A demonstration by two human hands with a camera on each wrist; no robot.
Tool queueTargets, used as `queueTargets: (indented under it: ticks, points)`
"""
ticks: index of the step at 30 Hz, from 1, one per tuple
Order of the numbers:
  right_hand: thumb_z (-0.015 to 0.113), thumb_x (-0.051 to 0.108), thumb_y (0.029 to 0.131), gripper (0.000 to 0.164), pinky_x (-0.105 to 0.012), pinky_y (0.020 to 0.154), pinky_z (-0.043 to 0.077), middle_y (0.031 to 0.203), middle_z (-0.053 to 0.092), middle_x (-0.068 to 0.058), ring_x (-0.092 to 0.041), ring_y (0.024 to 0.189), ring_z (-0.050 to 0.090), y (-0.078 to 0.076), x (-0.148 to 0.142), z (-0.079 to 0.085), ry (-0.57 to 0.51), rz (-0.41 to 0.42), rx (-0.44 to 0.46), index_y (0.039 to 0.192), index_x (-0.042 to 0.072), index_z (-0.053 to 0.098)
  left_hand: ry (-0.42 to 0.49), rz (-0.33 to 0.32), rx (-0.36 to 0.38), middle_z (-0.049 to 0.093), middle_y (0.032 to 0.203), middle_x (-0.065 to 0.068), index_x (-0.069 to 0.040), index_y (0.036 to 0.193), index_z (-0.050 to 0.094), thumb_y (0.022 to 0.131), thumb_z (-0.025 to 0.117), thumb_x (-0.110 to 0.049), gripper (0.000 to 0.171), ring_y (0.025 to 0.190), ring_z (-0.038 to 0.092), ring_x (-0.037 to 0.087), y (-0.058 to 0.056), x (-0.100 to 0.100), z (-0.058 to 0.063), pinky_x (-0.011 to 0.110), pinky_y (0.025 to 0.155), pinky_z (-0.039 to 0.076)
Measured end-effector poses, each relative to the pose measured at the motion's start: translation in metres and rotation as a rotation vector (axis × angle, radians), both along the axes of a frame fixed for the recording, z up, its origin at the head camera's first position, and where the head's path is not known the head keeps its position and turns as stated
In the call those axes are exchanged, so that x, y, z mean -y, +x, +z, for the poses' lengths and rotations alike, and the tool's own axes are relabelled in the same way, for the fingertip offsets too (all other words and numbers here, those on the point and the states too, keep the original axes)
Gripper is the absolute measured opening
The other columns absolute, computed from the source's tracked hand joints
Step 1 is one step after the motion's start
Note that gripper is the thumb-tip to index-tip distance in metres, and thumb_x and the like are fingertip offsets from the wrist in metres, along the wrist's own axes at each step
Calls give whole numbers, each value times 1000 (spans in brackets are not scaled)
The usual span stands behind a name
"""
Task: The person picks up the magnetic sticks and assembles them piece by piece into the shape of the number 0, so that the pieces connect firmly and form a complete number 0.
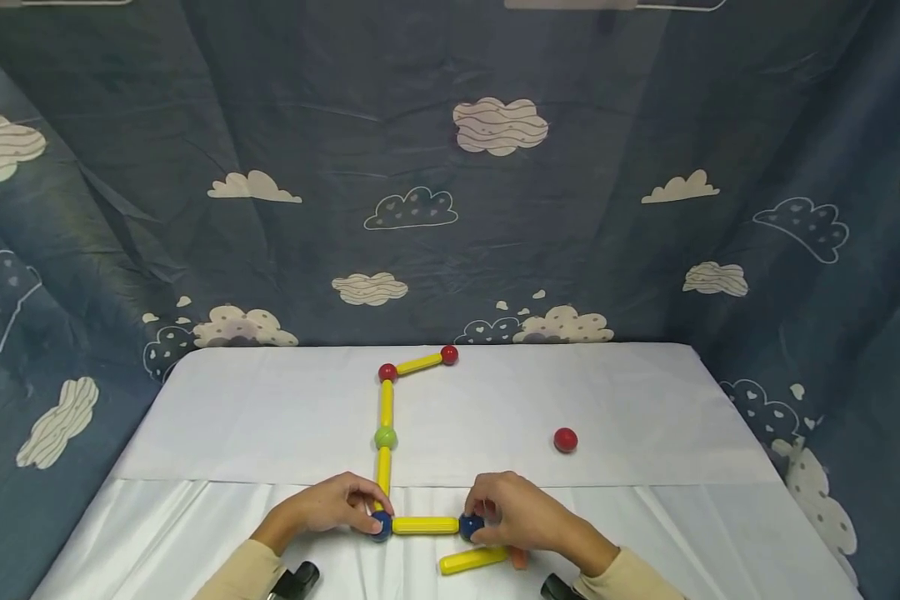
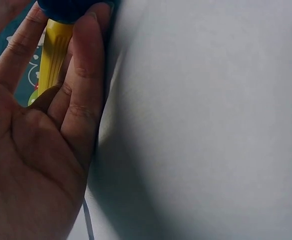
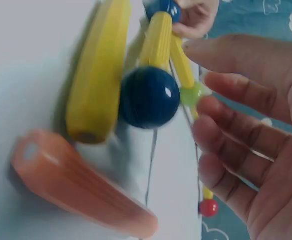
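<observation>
With its thumb and fingers my left hand [image 1: 322, 507] pinches a blue ball [image 1: 380, 526] at the near corner of a ball-and-rod chain. A yellow rod [image 1: 425, 525] runs from that ball to a second blue ball [image 1: 471, 527]. My right hand [image 1: 525, 514] is beside this second ball; in the right wrist view its loosely bent fingers [image 3: 230, 120] stand apart from the ball's surface. From the left corner another yellow rod [image 2: 56, 55] leads away to a light green ball [image 1: 386, 437].
Beyond the green ball, yellow rods join two red balls, one at the bend [image 1: 387, 372] and one at the end [image 1: 449, 355]. A loose red ball [image 1: 566, 440] lies at the right. Near my right hand lie a loose yellow rod [image 1: 472, 560] and an orange rod [image 3: 81, 185].
</observation>
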State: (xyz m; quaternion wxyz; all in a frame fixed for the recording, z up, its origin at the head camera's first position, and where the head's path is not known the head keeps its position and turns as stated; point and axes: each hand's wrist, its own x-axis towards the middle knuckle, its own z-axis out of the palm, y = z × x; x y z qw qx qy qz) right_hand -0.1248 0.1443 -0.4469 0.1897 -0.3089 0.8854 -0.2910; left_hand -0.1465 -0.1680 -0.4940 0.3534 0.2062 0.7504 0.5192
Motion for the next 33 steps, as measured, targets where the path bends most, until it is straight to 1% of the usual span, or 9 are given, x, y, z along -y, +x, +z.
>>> queueTargets:
  ticks: [3, 6, 14, 19, 23, 26, 28, 31, 33]
  points:
    - [81, 10, 76, 17, -17, 62, 46, 77, 59, 14, -1, 67, 53, 6, -2, -3, -46, 44, 38, 90, 13, 72, 2, -3, 6, 62, 80, -2, -6, 105, 70, 85, 74, -15, 23, 66, 48, 9, 0, 0, -1, 20, 60, 38]
    - [81, 7, 76, 17, -16, 62, 47, 78, 61, 14, 3, 67, 53, 11, -4, -6, -47, 79, 31, 90, 12, 74, 0, -1, 6, 62, 79, -2, -6, 105, 71, 84, 74, -14, 22, 65, 48, 9, -1, 0, -1, 20, 60, 38]
    - [82, 12, 75, 17, -18, 73, 44, 84, 67, 18, 7, 74, 54, 18, -11, -15, 29, 134, -67, 91, 16, 78, -5, -10, -5, 62, 79, -3, -5, 105, 70, 84, 74, -14, 22, 65, 48, 7, -2, -1, 1, 19, 59, 37]
    - [82, 8, 74, 22, -14, 71, 48, 86, 68, 15, 8, 77, 56, 22, -8, -20, 43, 167, -47, 95, 13, 78, -30, 11, -8, 62, 81, -1, -8, 104, 71, 84, 74, -15, 21, 68, 49, 10, 2, -1, 1, 21, 62, 37]
    - [82, 9, 74, 27, -15, 71, 48, 86, 68, 16, 7, 74, 54, 24, -5, -21, 115, 158, -41, 100, 15, 77, -38, 28, 12, 62, 80, -1, -10, 103, 71, 84, 75, -15, 21, 68, 48, 12, 5, -1, 0, 22, 61, 37]
    - [81, 8, 73, 32, -15, 70, 48, 84, 66, 17, 7, 72, 53, 25, -4, -22, 143, 142, -12, 103, 14, 76, -31, 28, 19, 62, 78, -1, -9, 104, 71, 84, 75, -15, 21, 66, 48, 12, 6, -2, -1, 22, 60, 37]
    - [81, 7, 72, 34, -15, 69, 48, 83, 64, 17, 6, 71, 52, 25, -4, -22, 138, 127, 19, 105, 13, 75, -28, 26, 19, 61, 78, -1, -9, 104, 71, 84, 75, -15, 21, 66, 47, 12, 6, -2, 0, 22, 61, 37]
    - [80, 7, 72, 37, -15, 66, 47, 82, 61, 19, 5, 70, 51, 25, -7, -21, 102, 113, 67, 107, 12, 74, -38, 22, 12, 61, 78, -2, -9, 104, 71, 84, 75, -15, 21, 66, 48, 11, 4, -2, 2, 22, 61, 38]
    - [80, 7, 72, 38, -16, 64, 47, 80, 58, 19, 4, 68, 50, 24, -11, -20, 51, 111, 104, 110, 11, 73, -45, 17, 7, 62, 79, -2, -9, 104, 71, 84, 75, -15, 21, 66, 48, 10, 2, -3, 4, 22, 61, 38]
